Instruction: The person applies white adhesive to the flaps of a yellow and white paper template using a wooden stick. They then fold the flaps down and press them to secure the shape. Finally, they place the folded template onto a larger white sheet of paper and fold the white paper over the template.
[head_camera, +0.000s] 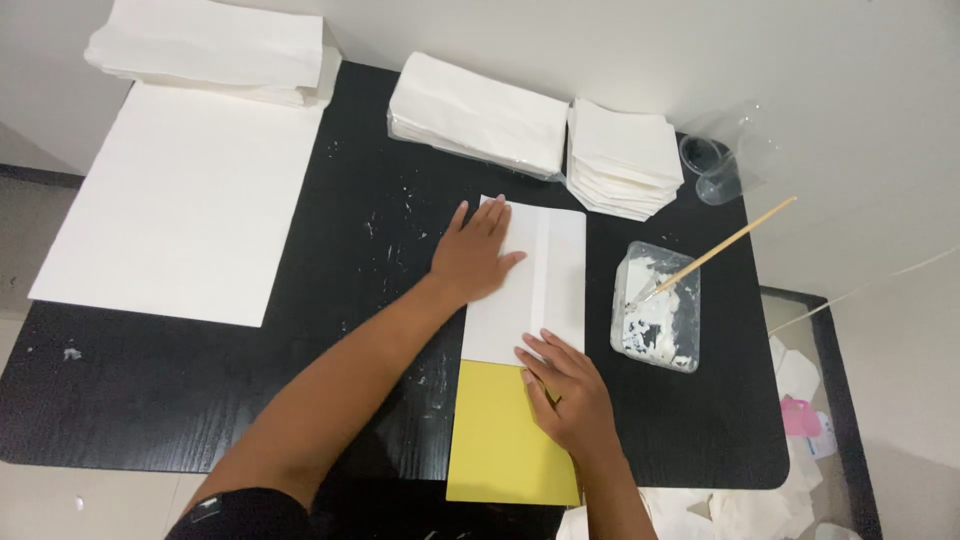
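Observation:
A folded white paper piece (545, 280) lies on the black table (200, 390), its near end resting on a yellow sheet (500, 440). My left hand (472, 255) lies flat with fingers spread on the paper's left half. At the paper's near edge, where white meets yellow, my right hand (562, 392) presses down with its fingers together. Neither hand grips anything.
A clear tray of white paste (657, 310) with a wooden stick (725, 245) sits to the right. Stacks of white paper (480, 115), (622, 158) stand behind, a clear plastic cup (712, 168) at the back right, a large white sheet (185, 200) at left.

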